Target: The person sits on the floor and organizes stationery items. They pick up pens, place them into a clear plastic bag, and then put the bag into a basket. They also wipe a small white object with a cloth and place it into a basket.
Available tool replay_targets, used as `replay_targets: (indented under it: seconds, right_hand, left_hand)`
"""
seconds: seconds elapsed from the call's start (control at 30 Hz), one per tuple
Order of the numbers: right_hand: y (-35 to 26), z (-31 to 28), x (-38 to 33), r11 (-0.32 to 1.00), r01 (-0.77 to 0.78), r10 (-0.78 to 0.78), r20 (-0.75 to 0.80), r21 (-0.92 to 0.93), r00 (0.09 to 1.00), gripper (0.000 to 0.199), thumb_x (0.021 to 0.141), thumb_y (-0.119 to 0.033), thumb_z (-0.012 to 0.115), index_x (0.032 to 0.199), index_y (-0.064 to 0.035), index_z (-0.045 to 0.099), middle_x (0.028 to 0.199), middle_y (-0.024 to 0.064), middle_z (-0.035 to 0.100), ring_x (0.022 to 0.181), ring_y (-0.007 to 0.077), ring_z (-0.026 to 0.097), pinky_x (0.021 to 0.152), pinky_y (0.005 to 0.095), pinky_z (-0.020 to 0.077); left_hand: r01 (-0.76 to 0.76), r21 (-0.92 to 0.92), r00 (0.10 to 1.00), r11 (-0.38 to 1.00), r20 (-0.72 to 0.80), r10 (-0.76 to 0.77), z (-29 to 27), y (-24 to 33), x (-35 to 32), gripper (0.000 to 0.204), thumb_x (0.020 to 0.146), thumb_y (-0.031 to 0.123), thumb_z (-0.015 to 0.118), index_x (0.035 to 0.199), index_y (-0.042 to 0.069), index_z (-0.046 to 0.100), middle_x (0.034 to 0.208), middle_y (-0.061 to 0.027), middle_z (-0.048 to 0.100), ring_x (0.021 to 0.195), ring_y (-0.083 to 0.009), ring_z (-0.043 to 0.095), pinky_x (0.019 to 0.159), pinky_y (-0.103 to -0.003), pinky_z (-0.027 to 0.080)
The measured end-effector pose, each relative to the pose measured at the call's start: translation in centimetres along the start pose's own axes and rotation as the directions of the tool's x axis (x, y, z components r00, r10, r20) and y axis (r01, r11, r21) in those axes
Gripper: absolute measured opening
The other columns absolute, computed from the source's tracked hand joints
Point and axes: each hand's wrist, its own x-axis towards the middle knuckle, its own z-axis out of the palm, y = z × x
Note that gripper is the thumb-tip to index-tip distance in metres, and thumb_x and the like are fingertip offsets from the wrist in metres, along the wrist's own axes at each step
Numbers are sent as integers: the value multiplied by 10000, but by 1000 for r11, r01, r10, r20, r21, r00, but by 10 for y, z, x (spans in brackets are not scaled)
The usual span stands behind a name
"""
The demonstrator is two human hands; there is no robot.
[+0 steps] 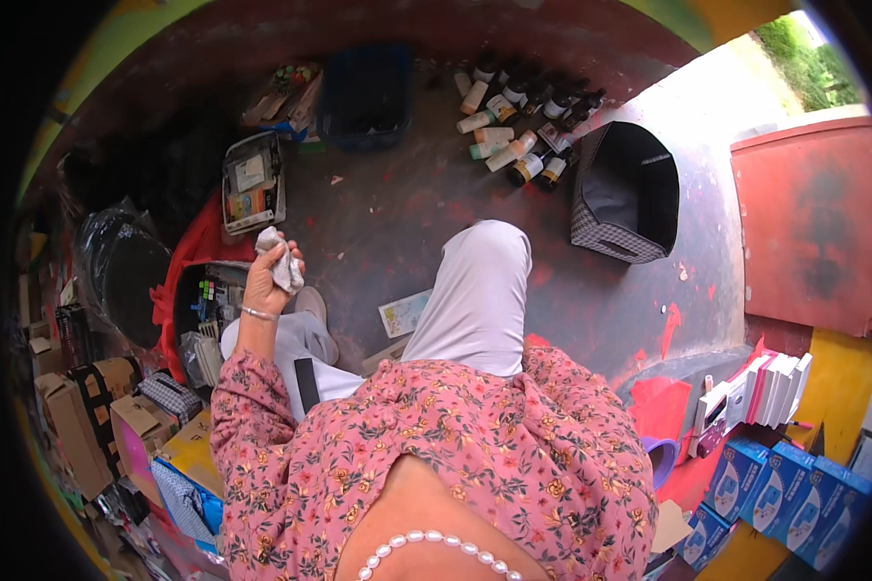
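My left hand [264, 281], with a bracelet at the wrist, is raised to the left of my knees. Its fingers are closed around a crumpled greyish-white cloth [283, 268], which bulges out at both ends of the grip. Close to that hand stands a white-rimmed basket [279, 215] holding packets and small boxes. Just below and left of it, an open dark container [186, 308] edged with red holds small items. My right arm goes down under the floral sleeve [591, 407], and the right hand does not show.
Several bottles and tubes [513, 126] lie at the back beside an open checked storage box [591, 228]. A dark blue bin [363, 140] stands against the far wall. Blue boxes [785, 494] and white boxes [775, 387] are stacked at right; cardboard boxes [73, 426] crowd the left.
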Motion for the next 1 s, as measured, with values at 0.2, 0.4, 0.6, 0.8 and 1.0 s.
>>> replay_targets:
  seconds: [0.2,0.4,0.6,0.8,1.0]
  right_hand:
    - [29,10,0,996,-79,78,22,49,997,231,773,-154,520,836,55,595,691,137,606,557,195,571,492,299,446]
    - [24,22,-14,963,-124,138,-44,239,989,153,777,-94,511,797,26,603,625,54,559,474,112,467,415,243,357]
    - [35,43,-3,954,-69,57,49,292,997,152,778,-106,507,798,12,600,637,93,581,493,151,524,416,282,390]
    - [15,40,-5,941,-103,89,58,323,994,179,809,-98,477,903,11,583,696,63,597,552,130,533,471,243,408]
    - [19,31,0,935,-85,73,48,343,996,171,818,-103,466,903,-9,580,717,72,606,564,125,543,470,243,412]
  left_hand:
    - [70,24,996,997,-58,-69,-12,-17,20,219,758,23,557,959,86,500,843,-72,545,726,-179,542,596,-318,488]
    - [99,112,994,989,-52,-94,-15,-12,9,213,758,15,550,950,92,500,846,-74,530,747,-182,523,625,-315,480]
    - [77,76,994,994,-82,-70,-11,8,-7,194,774,4,515,945,94,499,869,-78,491,770,-173,491,657,-321,474]
    - [29,64,998,998,-53,-26,11,15,-16,189,776,6,515,948,82,495,881,-75,477,777,-171,483,667,-326,467]
    - [3,43,1000,999,-31,-1,17,17,-15,184,772,10,526,945,70,509,883,-90,496,781,-178,493,663,-325,465]
